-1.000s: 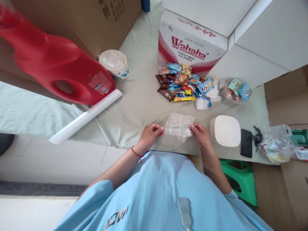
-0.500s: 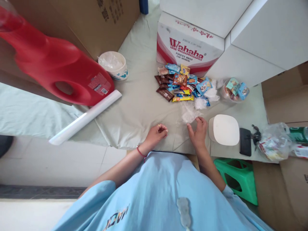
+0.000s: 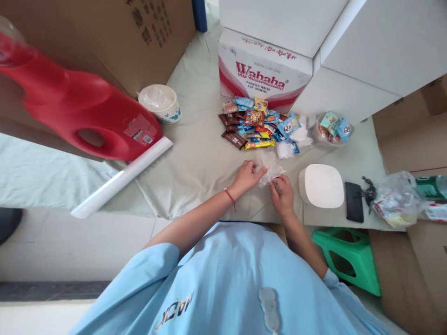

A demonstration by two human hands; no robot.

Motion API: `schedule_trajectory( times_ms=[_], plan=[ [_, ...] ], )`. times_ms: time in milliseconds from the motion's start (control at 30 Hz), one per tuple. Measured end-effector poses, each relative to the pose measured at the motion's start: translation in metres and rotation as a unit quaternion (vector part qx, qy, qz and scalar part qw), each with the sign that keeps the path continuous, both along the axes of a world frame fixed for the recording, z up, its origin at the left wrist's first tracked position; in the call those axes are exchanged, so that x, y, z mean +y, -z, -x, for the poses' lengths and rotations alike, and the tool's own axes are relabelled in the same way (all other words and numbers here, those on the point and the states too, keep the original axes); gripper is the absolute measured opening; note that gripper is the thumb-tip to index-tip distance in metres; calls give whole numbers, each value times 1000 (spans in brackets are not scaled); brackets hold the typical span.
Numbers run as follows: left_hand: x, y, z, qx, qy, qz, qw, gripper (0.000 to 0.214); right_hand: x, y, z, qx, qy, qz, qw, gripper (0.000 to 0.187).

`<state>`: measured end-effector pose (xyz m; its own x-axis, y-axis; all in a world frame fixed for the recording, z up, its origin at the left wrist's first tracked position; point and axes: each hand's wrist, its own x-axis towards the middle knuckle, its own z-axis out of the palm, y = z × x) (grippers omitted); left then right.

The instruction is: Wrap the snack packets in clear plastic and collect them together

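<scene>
A thin clear plastic bag (image 3: 267, 177) lies crumpled on the cloth-covered table between my hands. My right hand (image 3: 283, 195) pinches its near right edge between thumb and fingers. From the left, my left hand (image 3: 246, 177) has its thumb over the film and its fingers curled at the bag's far side, gripping it. Just beyond is a heap of wrapped snacks (image 3: 256, 123), with brown, blue and yellow packets. Small white bundles of plastic (image 3: 285, 149) sit at the heap's right side. To the right of my right hand stands a white lidded container (image 3: 323, 185).
On the left are a red jug (image 3: 104, 116), a plastic film roll (image 3: 122, 179) and a paper tub (image 3: 160, 103). Behind the heap stands a Wahaha carton (image 3: 263, 70). A clear bowl of snacks (image 3: 331, 128), black phone (image 3: 354, 202) and filled bag (image 3: 398, 197) are at right.
My left hand has moved right and forward onto the plastic bag. The right hand has closed on the bag's edge, and the bag has been drawn slightly nearer. The camera view has shifted a little.
</scene>
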<state>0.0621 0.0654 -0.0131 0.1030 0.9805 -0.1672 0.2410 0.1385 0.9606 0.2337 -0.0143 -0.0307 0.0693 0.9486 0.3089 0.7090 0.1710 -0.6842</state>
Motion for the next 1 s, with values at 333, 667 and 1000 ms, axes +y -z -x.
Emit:
schedule_trajectory(
  times_ms=[333, 667, 1000],
  plan=[
    [-21, -13, -3, -148, -71, 6, 986, 27, -34, -35, 1, 43, 96, -74, 992, 40],
    [-58, -46, 19, -271, -144, -71, 949, 30, -10, -58, 36, 245, 100, 12, 964, 24],
    [-34, -58, 121, -123, -126, 20, 984, 30, -9, -90, 15, 432, -33, 208, 877, 29]
  ],
)
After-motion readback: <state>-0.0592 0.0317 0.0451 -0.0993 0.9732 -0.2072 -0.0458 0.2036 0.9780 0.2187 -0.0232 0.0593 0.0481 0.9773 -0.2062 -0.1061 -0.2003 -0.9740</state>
